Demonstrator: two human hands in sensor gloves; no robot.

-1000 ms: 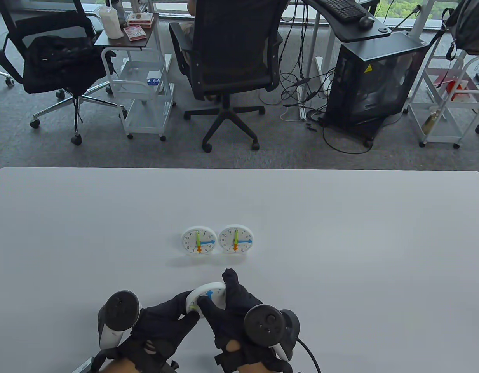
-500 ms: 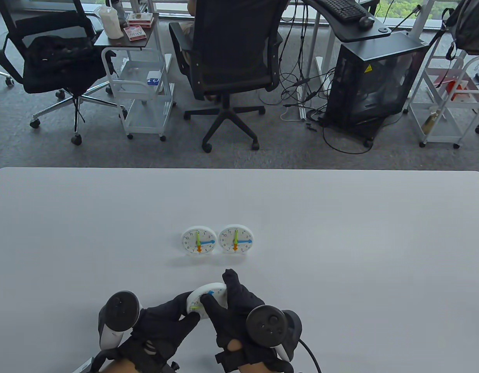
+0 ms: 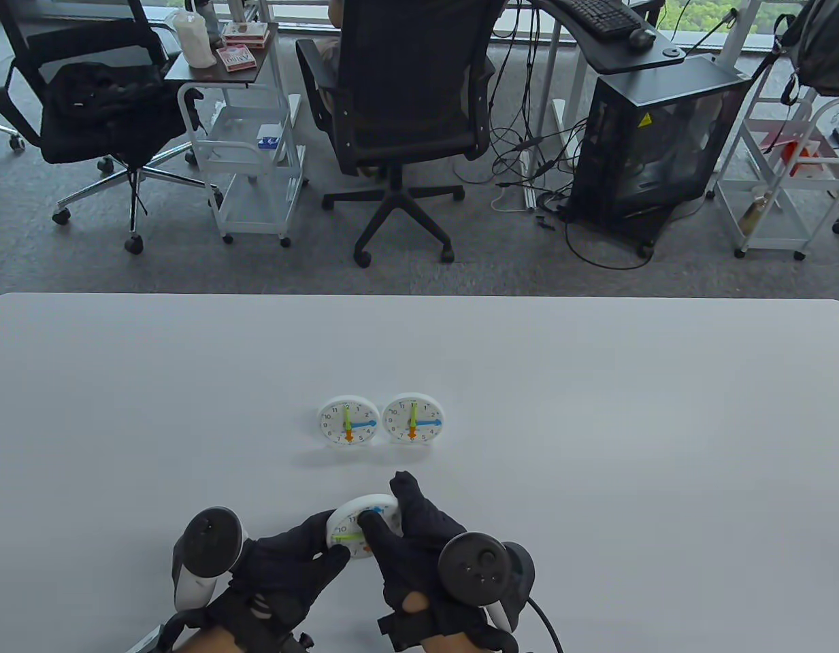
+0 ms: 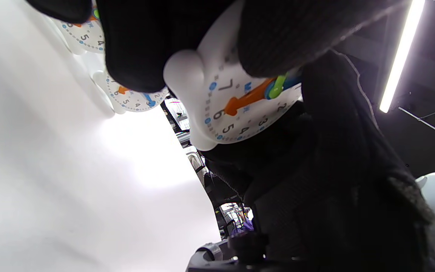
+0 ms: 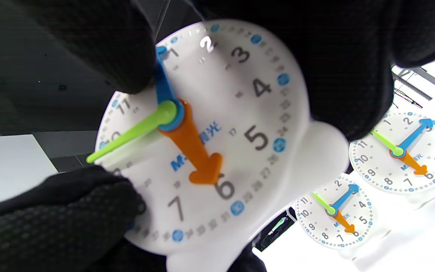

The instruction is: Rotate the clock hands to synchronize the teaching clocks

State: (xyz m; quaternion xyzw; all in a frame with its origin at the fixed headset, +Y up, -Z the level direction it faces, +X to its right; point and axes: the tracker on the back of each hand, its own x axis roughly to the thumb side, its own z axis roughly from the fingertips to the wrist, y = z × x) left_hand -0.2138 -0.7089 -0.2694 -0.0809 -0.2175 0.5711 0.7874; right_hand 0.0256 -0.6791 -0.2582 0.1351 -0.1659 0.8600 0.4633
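A white teaching clock [image 3: 354, 527] is held just above the table's near edge. My left hand [image 3: 331, 537] grips its left rim. My right hand [image 3: 386, 507] holds its right side, and one fingertip [image 5: 127, 71] presses the blue hand [image 5: 163, 85] near the 12. In the right wrist view the clock [image 5: 240, 124] has its orange hand [image 5: 196, 151] at 6 and its green hand [image 5: 127, 138] towards 9 or 10. Two matching clocks [image 3: 348, 423] [image 3: 413, 421] stand side by side mid-table, blue at 3, green at 12, orange at 6.
The white table [image 3: 596, 408] stretches wide on both sides of the clocks. Beyond its far edge are office chairs [image 3: 405, 102], white carts [image 3: 249, 136] and a black computer case [image 3: 657, 136] on the floor.
My right fingertip has slid up and to the right across the clock face, carrying the blue hand clockwise. The green hand now shows fully. The left hand and the two standing clocks have not moved.
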